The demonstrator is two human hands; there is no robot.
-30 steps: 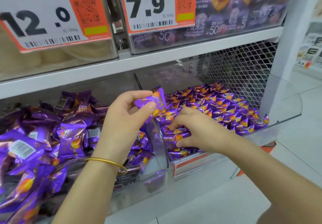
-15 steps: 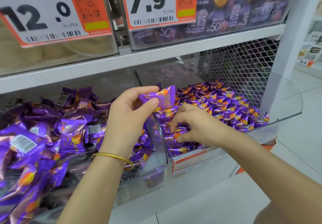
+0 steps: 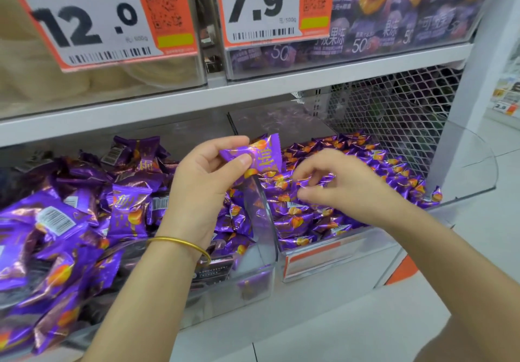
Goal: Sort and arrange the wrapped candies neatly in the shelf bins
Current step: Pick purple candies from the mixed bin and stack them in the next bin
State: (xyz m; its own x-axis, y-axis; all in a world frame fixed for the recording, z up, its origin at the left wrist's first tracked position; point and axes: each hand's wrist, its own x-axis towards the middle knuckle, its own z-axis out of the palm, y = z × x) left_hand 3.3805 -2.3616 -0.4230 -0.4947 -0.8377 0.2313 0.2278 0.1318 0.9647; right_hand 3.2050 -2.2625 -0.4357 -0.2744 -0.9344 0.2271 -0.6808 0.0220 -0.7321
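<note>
1. Head view: the left hand sits just left of the picture's middle. Its thumb and forefinger pinch a purple wrapped candy, which sticks out toward 1 o'clock from the hand.
2. The pinched candy hangs in the air above the clear divider wall between the two bins, clear of the heaps below.
3. A gold bangle circles the left wrist, at 7 o'clock from the hand.
4. The right hand is at 3 o'clock from the held candy, just over the right bin. Its fingers are loosely curled with the thumb below. The hand is blurred, so I cannot tell whether it pinches or touches a piece.
5. The right bin holds small purple-and-orange candies in a fairly even layer, running back toward 1 o'clock.
6. The left bin, at 8 o'clock, is heaped with larger purple packets, some showing barcodes.
7. At 11 o'clock a price tag reads 12.0. At 12 o'clock a second tag reads 7.9.
8. Wire mesh backs the shelf at 2 o'clock.
</note>
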